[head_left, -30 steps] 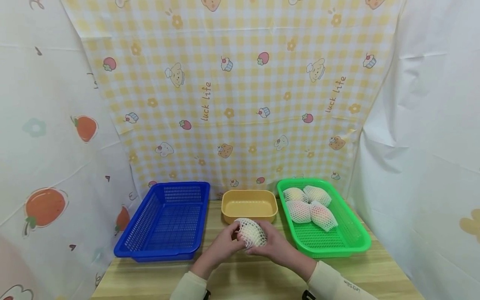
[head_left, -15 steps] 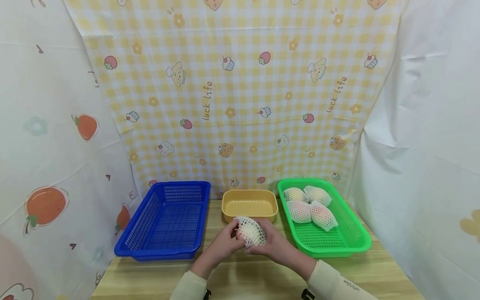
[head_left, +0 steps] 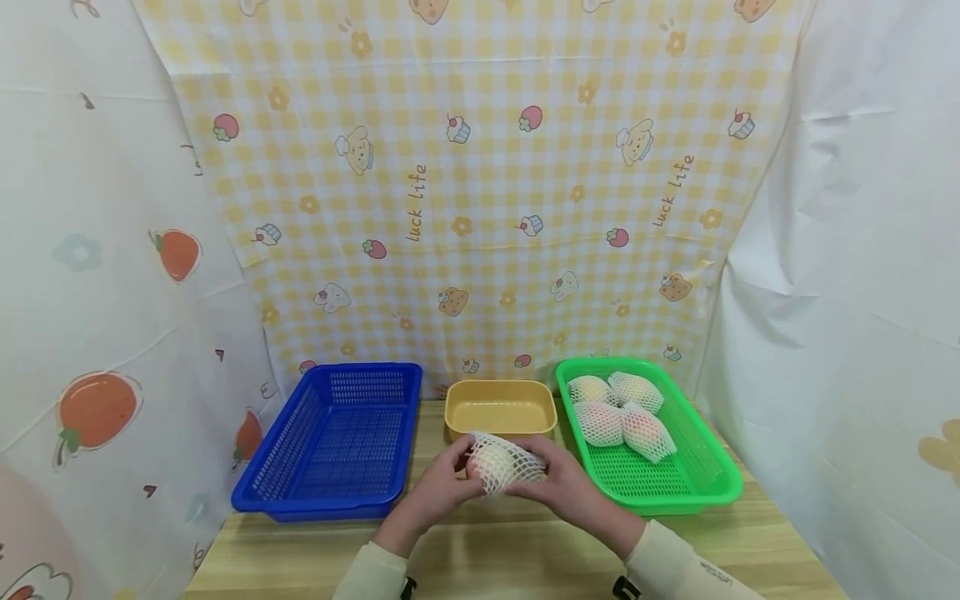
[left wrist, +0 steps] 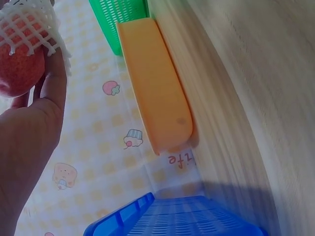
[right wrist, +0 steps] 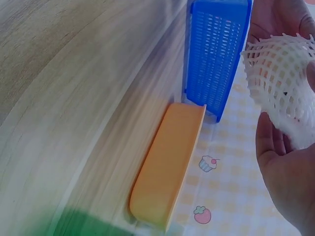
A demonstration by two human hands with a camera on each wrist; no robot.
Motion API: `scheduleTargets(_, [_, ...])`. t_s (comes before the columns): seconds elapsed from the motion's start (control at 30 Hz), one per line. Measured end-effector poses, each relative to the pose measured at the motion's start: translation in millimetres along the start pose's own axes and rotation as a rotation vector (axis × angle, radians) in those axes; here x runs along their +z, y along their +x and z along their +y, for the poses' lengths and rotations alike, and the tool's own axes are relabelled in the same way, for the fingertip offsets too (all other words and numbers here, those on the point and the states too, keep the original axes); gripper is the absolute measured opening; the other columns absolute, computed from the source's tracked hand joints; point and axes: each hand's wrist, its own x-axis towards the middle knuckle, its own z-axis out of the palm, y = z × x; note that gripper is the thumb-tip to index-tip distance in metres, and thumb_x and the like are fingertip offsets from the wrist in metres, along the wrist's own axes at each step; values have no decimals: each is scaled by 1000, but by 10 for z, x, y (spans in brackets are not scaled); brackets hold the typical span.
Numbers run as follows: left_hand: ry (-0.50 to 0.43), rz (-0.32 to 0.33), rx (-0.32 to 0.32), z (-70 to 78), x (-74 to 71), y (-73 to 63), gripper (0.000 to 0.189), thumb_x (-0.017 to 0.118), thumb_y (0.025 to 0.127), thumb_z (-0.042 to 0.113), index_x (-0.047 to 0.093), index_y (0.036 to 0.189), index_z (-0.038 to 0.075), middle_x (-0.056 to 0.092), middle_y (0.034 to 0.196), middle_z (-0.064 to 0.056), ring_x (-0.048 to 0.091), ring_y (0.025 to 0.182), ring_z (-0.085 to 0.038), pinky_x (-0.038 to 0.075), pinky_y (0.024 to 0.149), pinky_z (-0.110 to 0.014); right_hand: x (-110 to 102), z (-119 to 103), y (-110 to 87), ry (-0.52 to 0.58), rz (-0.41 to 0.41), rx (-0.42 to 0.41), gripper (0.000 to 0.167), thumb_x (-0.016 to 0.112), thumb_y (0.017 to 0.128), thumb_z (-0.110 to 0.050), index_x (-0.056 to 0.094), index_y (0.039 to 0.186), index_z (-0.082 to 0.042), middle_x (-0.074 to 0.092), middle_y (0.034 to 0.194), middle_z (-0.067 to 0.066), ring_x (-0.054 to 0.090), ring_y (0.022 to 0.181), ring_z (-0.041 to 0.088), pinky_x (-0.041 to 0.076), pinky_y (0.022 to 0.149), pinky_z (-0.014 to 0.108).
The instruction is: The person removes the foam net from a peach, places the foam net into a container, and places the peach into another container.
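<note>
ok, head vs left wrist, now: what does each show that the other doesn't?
Head only: four netted fruits in the green basket, plus the cream sleeves.
Left wrist only: a broad bare red face of the held fruit (head catches just an edge).
Both: left hand, that fruit, its white net, yellow tray, blue basket, green basket, wood tabletop, checked cloth.

"luck life" stands twice on the checked cloth (head_left: 480,171), left of centre and upper right (lower-right sleeve (head_left: 667,562) lettering too blurred).
</note>
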Motion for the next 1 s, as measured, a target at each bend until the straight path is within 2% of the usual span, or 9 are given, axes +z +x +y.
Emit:
scheduleTargets(0.2, [-30,15,-11,19,-23,-21,68,75,88,3,53,153,1,60,135,-18,62,113,-27,61,81,-28,-26,11,-7,37,45,-41,33,89,96,-17,77,127,-15,76,122,5,72,107,15,62,85,29])
scheduleTargets(0.33, [-34,31,-2,30,-34,-26,64,74,87,1,56,149,1,60,133,-18,61,112,-27,61,81,-28,-54,5,3,6,59,-32,20,88,97,-18,79,116,-16,78,110,2,72,96,12,61,79,28])
scheduleTargets(0.47, [-40,47,2,30,-58,-33,63,78,89,1,56,148,0,60,136,-19,62,116,-28,61,83,-28,-91,20,12,-57,59,-11,13,87,98,-21,78,107,-19,75,101,-3,66,85,9,57,71,26])
scheduleTargets(0.73, [1,61,-13,5,-123,-23,63,85,96,16,57,152,6,61,142,-19,63,120,-30,62,88,-32,-201,-1,63,-154,14,-36,11,85,100,-16,75,104,-15,73,96,-6,61,84,6,54,72,25])
scheduleTargets(0.87, [-18,68,-23,2,-136,-18,61,86,98,18,59,152,8,62,141,-17,64,121,-29,63,89,-32,-275,-66,112,-261,-38,-40,13,85,101,-21,72,104,-19,69,91,-10,58,79,5,53,68,26])
scheduleTargets(1.0, [-22,71,-32,28,-148,-32,59,86,98,19,60,151,10,62,140,-17,63,121,-29,63,90,-32,-355,-176,184,-361,-95,-38,15,84,101,-18,72,109,-21,69,95,-12,61,82,6,55,71,28])
